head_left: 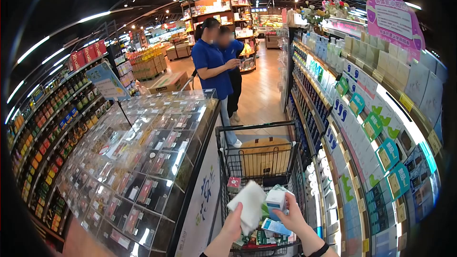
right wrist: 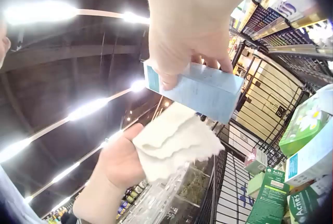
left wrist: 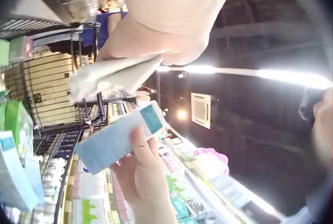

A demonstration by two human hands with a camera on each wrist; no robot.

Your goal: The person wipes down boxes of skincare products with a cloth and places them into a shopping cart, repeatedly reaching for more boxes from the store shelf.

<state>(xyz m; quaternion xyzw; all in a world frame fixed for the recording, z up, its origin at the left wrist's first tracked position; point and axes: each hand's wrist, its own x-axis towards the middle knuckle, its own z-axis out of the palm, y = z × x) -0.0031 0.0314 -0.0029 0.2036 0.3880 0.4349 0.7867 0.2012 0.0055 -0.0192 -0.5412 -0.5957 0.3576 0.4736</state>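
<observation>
In the head view my left hand [head_left: 233, 221] pinches a folded white cloth [head_left: 250, 203], with the thumb on its near face. A ragged edge and layered folds of this cloth [right wrist: 177, 143] show in the right wrist view. My right hand [head_left: 291, 215] grips a light blue and white box [head_left: 275, 199], fingers on one side and thumb on the other. In the left wrist view the box [left wrist: 117, 139] is tilted, with a teal patch at one end. Both things are held above a black wire shopping cart [head_left: 223, 162], close beside each other.
Inside the cart lie another blue-white box [head_left: 277, 227], a green Acnes box [right wrist: 268, 195] and a small pink box [head_left: 233, 183]. A clear-lidded bin display [head_left: 157, 162] flanks the left; product shelves [head_left: 362, 128] line the right. Two people in blue shirts [head_left: 209, 62] stand ahead.
</observation>
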